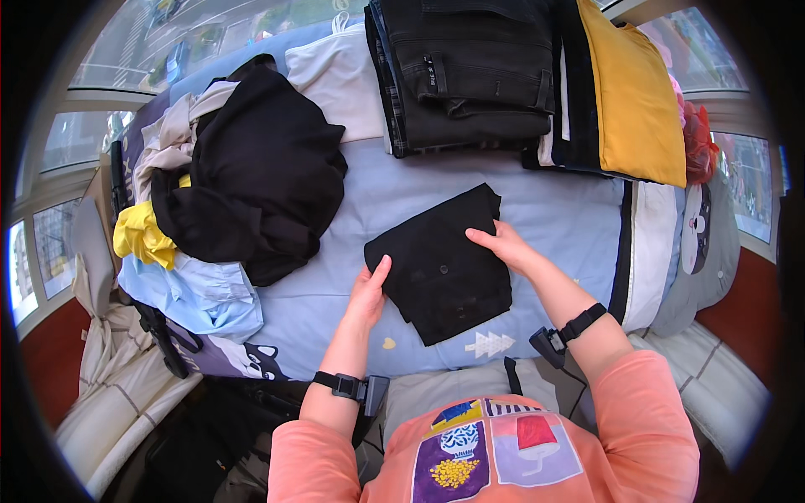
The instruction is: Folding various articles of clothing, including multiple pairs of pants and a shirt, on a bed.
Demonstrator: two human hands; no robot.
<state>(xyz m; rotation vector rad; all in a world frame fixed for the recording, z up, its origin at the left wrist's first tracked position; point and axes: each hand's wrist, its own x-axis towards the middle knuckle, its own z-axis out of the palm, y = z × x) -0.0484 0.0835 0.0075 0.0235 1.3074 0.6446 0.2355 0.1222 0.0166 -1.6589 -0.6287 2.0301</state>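
A folded black garment (449, 289) with a small round button on its upper face is between my two hands. My left hand (369, 290) grips its left edge, thumb on top and fingers out of sight beneath. On the upper right edge, my right hand (508, 246) holds it the same way. The garment is tilted over a light blue bedspread (402, 182); whether its underside touches the cloth cannot be told. To the left lies a loose heap with a crumpled black garment (264, 170) on top, a yellow cloth (146, 234) and a light blue shirt (195, 295).
Folded black jeans (478, 69) top a stack at the back, with a folded mustard-yellow garment (635, 94) to their right. A white strapped top (343, 82) lies left of the jeans. Windows (119, 56) border the far side. A grey cushion (698, 270) sits at the right.
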